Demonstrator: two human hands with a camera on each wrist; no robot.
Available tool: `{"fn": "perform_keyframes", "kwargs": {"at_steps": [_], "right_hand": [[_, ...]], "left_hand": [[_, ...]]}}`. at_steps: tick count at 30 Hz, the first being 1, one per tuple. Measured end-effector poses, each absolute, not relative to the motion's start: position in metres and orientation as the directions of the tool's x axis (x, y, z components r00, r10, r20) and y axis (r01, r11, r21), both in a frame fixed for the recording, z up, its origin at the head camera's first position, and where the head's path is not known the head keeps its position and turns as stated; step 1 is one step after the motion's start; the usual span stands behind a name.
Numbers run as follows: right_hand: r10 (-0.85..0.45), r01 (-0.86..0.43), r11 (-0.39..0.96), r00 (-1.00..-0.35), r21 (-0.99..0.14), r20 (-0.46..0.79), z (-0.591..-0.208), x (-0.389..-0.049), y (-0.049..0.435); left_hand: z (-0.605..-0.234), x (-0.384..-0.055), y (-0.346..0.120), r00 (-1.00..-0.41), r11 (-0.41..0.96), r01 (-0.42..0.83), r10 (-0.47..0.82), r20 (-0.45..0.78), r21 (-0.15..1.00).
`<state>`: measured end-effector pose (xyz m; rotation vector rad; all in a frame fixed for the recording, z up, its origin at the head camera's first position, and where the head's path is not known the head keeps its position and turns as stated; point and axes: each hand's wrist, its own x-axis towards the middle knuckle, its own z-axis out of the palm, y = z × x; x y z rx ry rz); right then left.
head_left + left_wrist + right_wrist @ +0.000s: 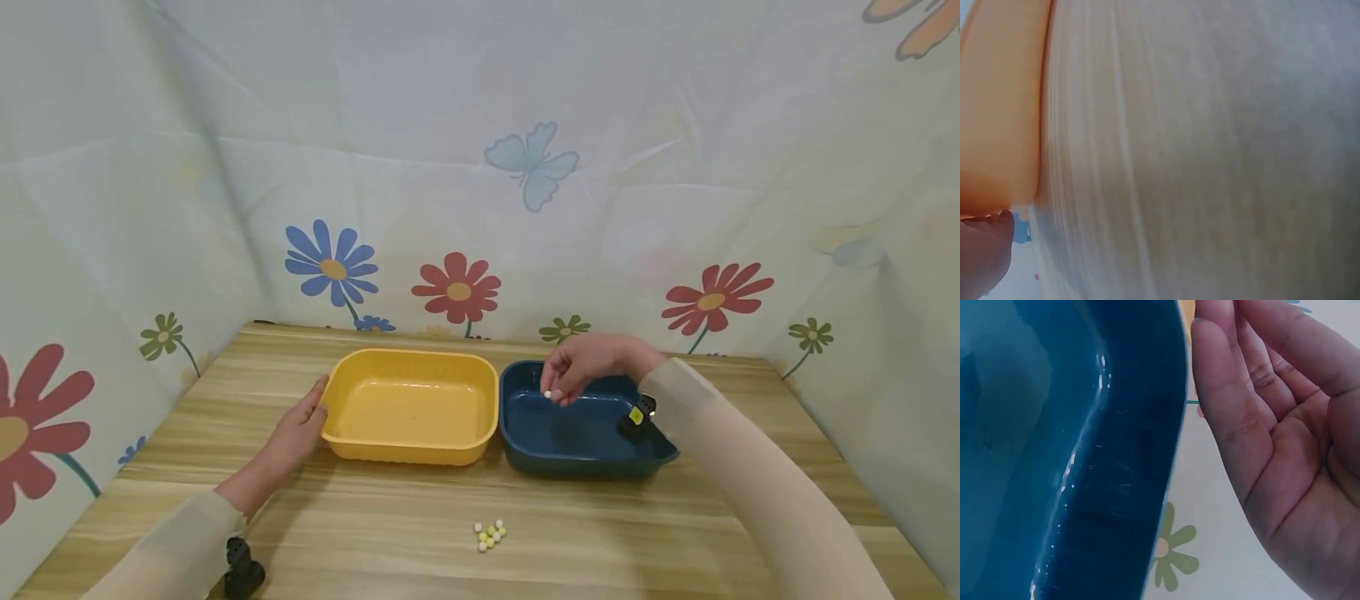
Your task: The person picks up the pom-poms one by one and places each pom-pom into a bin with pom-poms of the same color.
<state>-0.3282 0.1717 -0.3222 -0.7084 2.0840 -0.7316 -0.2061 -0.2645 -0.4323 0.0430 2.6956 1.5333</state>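
Observation:
Over the blue basin (585, 467), my right hand (585, 367) pinches a small white ball (548, 394) between thumb and fingertips. In the right wrist view this hand (1297, 431) appears beside the basin wall (1129, 444), and the ball is out of sight there. My left hand (300, 421) rests against the left side of the yellow basin (408, 452), its fingers lying along the wall. Only a bit of that hand (985, 253) shows in the left wrist view, by the basin's corner. A cluster of several white and pale yellow balls (490, 536) lies on the table in front.
Both basins stand side by side on a wood-grain table (360, 533), the yellow one to the left. Behind and beside the table hangs a pale curtain (420, 167) printed with flowers and a butterfly. Black wrist cameras (242, 568) sit on both sleeves.

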Motion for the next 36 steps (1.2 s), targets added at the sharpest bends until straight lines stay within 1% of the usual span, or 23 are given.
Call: {"fn": "perform_keyframes", "kwargs": {"at_steps": [16,20,25,27,32,36], "right_hand": [[-0.679,-0.180,0.697,-0.479,-0.694,-0.557,-0.368,-0.351,0.156],[-0.663,-0.168,0.712,-0.480,-0.681,-0.574,-0.373,-0.354,0.152],[-0.647,-0.154,0.731,-0.466,-0.665,-0.603,-0.378,-0.353,0.148],[-0.646,-0.171,0.738,-0.460,-0.653,-0.609,-0.381,-0.352,0.147],[-0.629,-0.197,0.758,-0.475,-0.622,-0.615,-0.388,-0.352,0.144],[-0.620,-0.185,0.765,-0.468,-0.617,-0.629,-0.393,-0.355,0.143]], "left_hand": [[-0.425,-0.201,-0.261,-0.999,0.514,-0.016,0.031,-0.037,0.857],[-0.425,-0.201,-0.261,-0.999,0.527,-0.005,0.033,-0.026,0.850],[-0.426,-0.202,-0.261,-0.999,0.555,0.009,0.035,-0.012,0.832],[-0.426,-0.202,-0.261,-0.999,0.556,0.008,0.034,-0.013,0.831],[-0.426,-0.203,-0.261,-0.999,0.565,0.012,0.032,-0.008,0.825],[-0.425,-0.204,-0.262,-1.000,0.565,0.010,0.029,-0.008,0.825]]}}
